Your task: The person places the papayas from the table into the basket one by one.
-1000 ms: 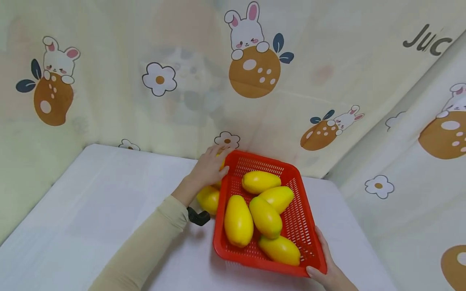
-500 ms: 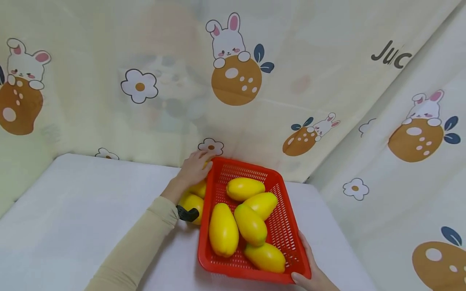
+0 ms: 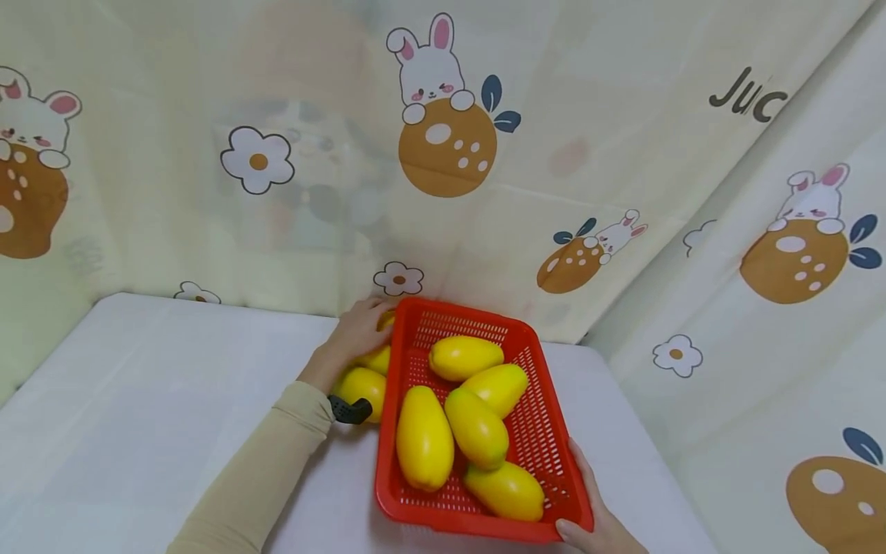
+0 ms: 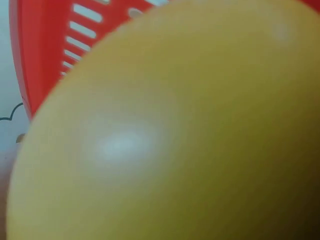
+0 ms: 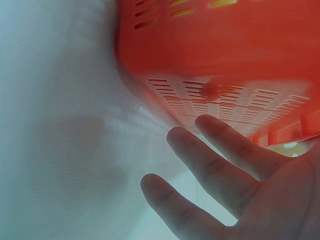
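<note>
A red plastic basket (image 3: 453, 523) with slotted walls sits tilted on the table, holding several yellow papayas (image 3: 425, 438). My right hand (image 3: 597, 508) grips its near right corner, thumb over the rim. In the right wrist view, three fingers (image 5: 210, 165) of that hand spread beneath the basket's slotted underside (image 5: 200, 45). My left hand (image 3: 356, 331) is outside the far left corner, its fingers curled over a papaya (image 3: 385, 319) mostly hidden behind hand and rim. Another papaya (image 3: 363, 391) lies below that wrist. One papaya (image 4: 165, 135) fills most of the left wrist view.
A white-covered table (image 3: 173, 400) stretches to the left. A patterned cloth curtain (image 3: 332, 246) hangs right behind its far edge, and another cloth panel (image 3: 727, 415) hangs along the right. The black wrist camera (image 3: 351, 410) sits close to the basket's left wall.
The head view has shifted, so everything appears farther left. My left fingers have sunk lower behind the basket's far left corner. The right hand keeps its grip on the basket.
</note>
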Demonstrator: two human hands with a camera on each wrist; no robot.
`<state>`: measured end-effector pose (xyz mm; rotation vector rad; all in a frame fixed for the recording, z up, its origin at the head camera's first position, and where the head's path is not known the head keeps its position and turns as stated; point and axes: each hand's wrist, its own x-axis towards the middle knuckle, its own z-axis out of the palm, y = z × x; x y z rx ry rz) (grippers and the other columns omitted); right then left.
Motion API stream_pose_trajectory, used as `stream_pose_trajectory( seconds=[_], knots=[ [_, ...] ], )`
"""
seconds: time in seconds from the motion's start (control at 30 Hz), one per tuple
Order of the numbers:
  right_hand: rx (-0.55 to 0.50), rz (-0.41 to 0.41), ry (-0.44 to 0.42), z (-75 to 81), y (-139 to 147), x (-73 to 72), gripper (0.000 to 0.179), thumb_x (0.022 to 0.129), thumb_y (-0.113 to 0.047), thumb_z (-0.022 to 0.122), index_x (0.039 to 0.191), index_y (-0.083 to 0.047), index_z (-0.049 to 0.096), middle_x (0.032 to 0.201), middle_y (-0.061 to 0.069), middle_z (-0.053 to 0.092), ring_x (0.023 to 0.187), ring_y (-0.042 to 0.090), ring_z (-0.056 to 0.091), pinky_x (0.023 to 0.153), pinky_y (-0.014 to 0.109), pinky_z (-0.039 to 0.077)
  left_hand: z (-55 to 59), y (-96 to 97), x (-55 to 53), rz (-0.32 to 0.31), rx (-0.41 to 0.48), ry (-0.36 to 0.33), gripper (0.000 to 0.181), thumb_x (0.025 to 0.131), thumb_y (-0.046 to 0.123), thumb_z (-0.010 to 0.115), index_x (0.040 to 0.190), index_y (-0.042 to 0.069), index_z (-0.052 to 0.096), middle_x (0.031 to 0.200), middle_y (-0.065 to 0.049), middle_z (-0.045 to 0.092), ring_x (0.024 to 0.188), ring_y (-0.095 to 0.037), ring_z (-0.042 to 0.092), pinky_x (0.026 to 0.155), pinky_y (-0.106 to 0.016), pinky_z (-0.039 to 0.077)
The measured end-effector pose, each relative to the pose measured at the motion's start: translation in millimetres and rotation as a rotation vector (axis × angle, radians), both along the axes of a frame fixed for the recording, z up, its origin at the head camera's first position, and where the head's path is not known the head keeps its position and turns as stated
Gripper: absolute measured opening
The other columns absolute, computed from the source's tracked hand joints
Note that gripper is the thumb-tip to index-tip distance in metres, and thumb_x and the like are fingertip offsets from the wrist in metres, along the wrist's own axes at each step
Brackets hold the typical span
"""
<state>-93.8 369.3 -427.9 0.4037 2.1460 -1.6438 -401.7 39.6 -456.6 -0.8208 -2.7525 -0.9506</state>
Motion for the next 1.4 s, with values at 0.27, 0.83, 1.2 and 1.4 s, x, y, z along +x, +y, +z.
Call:
stream_pose_trajectory(
  seconds=[0.27,0.83,1.2,1.4],
  knots=[
    [0.067,-0.008,0.019,0.9,-2,-1.6,0.096,0.089,-0.03,0.061,0.14,-0.055,-0.015,0.156,0.01,0.012,0.115,0.026,0.052,0.09,0.042,0.053,1.7,-3.3,8.1,0.021,-0.042,-0.081,0.059,0.089,0.04,0.056,0.142,0.018,0.043,0.148,-0.014,0.036,0.133,-0.035,0.037,0.107,-0.053,0.036],
    [0.189,-0.007,0.06,-2.4,3,-2.1,0.096,0.087,-0.033,0.063,0.141,-0.055,-0.012,0.157,0.005,0.008,0.121,0.028,0.043,0.089,0.043,0.054,13.7,-18.7,34.6,0.086,-0.075,-0.41,0.093,0.08,0.068,0.055,0.153,0.027,0.014,0.157,-0.019,0.014,0.132,-0.046,0.037,0.1,-0.063,0.037],
    [0.235,0.015,0.052,0.6,0,-2.9,0.098,0.086,-0.035,0.062,0.142,-0.053,-0.016,0.158,0.006,0.001,0.124,0.029,0.04,0.09,0.041,0.053,31.3,-30.4,51.9,0.105,-0.048,-0.544,0.097,0.079,0.053,0.068,0.153,0.023,0.013,0.156,-0.023,0.013,0.134,-0.047,0.033,0.105,-0.063,0.032],
    [0.24,0.011,0.044,-0.2,0,-4.5,0.098,0.087,-0.035,0.062,0.142,-0.053,-0.017,0.157,0.007,0.002,0.121,0.028,0.042,0.09,0.041,0.054,36.3,-34.8,55.3,0.082,-0.071,-0.554,0.094,0.081,0.049,0.069,0.151,0.011,0.019,0.149,-0.023,0.033,0.127,-0.04,0.043,0.104,-0.054,0.04]
  ],
)
